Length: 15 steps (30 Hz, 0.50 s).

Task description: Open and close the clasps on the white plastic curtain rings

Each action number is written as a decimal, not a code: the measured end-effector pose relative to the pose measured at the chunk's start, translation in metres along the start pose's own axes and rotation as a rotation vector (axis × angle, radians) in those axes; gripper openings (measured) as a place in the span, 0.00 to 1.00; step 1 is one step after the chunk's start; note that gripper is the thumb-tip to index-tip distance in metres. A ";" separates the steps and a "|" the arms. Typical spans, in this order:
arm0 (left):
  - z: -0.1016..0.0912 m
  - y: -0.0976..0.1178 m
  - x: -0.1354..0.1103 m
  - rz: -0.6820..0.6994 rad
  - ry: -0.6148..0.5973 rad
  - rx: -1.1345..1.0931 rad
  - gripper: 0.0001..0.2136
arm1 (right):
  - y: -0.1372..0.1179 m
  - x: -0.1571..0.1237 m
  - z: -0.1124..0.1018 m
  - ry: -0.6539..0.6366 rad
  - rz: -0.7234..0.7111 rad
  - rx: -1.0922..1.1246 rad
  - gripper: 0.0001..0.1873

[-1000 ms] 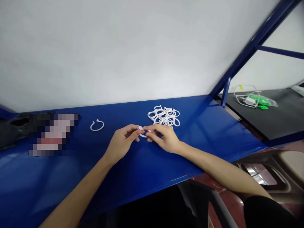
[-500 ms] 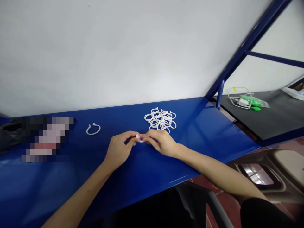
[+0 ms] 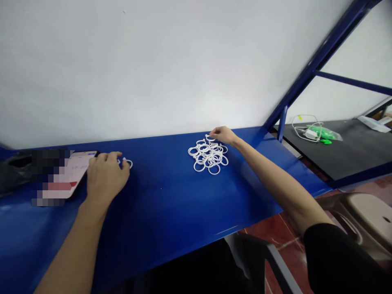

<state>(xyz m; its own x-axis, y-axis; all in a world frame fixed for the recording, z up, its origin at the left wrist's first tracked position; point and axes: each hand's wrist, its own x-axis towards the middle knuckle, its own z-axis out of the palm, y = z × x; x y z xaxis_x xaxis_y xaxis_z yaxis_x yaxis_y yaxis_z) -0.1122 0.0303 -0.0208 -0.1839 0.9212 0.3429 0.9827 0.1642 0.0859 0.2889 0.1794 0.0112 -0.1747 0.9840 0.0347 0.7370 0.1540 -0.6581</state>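
Note:
My right hand (image 3: 224, 135) is at the far side of a pile of white plastic rings (image 3: 199, 166), like shower curtain rings with small knobs. Its fingertips pinch one white ring (image 3: 210, 139) at the pile's back edge. Off to the left, my left hand (image 3: 108, 173) hovers over the blue table with thumb and fingers apart. Just beyond its thumb lies another white ring (image 3: 130, 163), partly hidden by the hand. Whether the fingers touch that ring I cannot tell.
A phone (image 3: 80, 167), partly blurred out, lies left of my left hand beside a black item (image 3: 15, 171). The blue table (image 3: 171, 212) meets a white wall. At right are a blue frame post (image 3: 301, 85), a black table (image 3: 352, 151) with a white cable and green bag, and a stool (image 3: 367, 212).
My hands were together, holding a white ring at the table's middle. They have parted: the left moved left to the single ring, the right moved up to the back of the pile.

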 end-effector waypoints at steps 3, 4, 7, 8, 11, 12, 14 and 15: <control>-0.003 0.002 -0.002 -0.054 -0.087 0.060 0.18 | 0.006 0.002 0.002 -0.104 0.021 0.021 0.08; -0.005 0.003 -0.002 -0.069 -0.119 0.070 0.18 | 0.007 0.002 0.002 -0.132 0.023 0.024 0.08; -0.009 0.006 -0.003 -0.083 -0.200 0.072 0.18 | 0.007 0.001 0.000 -0.181 0.018 0.018 0.09; -0.008 0.006 -0.003 -0.078 -0.211 0.059 0.17 | 0.006 0.001 -0.001 -0.186 0.014 0.010 0.09; -0.004 0.004 -0.004 -0.034 -0.195 -0.044 0.17 | 0.006 0.002 -0.002 -0.158 -0.001 -0.031 0.10; -0.002 0.004 -0.005 -0.017 -0.180 -0.083 0.17 | 0.005 0.002 -0.003 -0.136 -0.008 -0.048 0.10; 0.002 0.005 -0.005 0.012 -0.160 -0.147 0.17 | 0.002 0.001 -0.004 -0.073 -0.023 -0.082 0.10; 0.004 0.008 -0.006 0.027 -0.152 -0.174 0.17 | -0.002 -0.002 -0.005 -0.030 -0.033 -0.098 0.10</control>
<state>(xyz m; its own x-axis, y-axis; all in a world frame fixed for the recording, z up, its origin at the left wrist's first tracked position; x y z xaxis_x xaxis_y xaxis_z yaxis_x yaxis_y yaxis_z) -0.1037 0.0277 -0.0256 -0.1388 0.9693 0.2032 0.9660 0.0873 0.2433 0.2908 0.1779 0.0159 -0.2182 0.9754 0.0316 0.7906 0.1956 -0.5803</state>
